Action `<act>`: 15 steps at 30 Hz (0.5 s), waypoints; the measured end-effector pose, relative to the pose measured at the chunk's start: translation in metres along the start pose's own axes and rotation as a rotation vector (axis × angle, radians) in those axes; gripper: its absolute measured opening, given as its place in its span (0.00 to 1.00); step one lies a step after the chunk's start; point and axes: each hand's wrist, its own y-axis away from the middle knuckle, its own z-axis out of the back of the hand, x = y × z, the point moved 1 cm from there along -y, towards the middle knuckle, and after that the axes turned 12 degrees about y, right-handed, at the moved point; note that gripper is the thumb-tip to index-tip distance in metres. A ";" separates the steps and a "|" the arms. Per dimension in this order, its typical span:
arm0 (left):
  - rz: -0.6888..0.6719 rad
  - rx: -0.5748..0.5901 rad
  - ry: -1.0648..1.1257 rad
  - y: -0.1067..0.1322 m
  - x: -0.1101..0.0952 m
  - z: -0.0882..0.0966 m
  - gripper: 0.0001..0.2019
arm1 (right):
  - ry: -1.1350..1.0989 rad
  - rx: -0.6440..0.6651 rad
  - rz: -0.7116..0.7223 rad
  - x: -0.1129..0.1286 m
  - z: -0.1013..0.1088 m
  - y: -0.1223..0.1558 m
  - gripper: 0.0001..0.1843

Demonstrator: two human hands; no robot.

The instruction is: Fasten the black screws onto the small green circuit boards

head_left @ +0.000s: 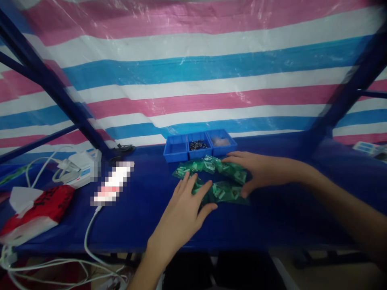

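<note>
A pile of small green circuit boards point(216, 177) lies on the blue table point(145, 217), just in front of a row of blue bins. My left hand point(184, 207) rests flat on the near left side of the pile, fingers stretched out and apart. My right hand point(256, 171) reaches in from the right and lies over the pile's right side, fingers spread, thumb at the near edge. Neither hand clearly grips a board.
Three small blue bins point(199, 146) stand behind the pile; the middle one holds dark small parts. At left lie a white device point(113, 183) with a cable, a white adapter point(75, 169) and a red and white bag point(36, 211). A striped tarp point(193, 68) hangs behind.
</note>
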 end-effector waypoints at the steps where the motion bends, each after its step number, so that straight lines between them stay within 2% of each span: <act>1: -0.016 0.012 0.000 -0.001 -0.003 -0.001 0.26 | 0.004 0.030 -0.023 -0.001 0.001 0.001 0.62; 4: -0.029 0.020 -0.012 -0.003 -0.006 -0.006 0.23 | 0.022 0.073 -0.057 0.000 0.001 0.001 0.63; 10: -0.029 0.022 -0.005 -0.002 -0.005 -0.009 0.21 | 0.039 0.034 0.019 -0.002 0.003 0.000 0.56; 13: -0.061 0.021 -0.022 -0.002 -0.004 0.001 0.24 | 0.020 0.027 0.082 -0.008 0.007 0.000 0.53; 15: -0.089 -0.006 -0.061 -0.009 -0.004 0.016 0.23 | 0.012 -0.059 0.120 -0.011 0.011 -0.003 0.45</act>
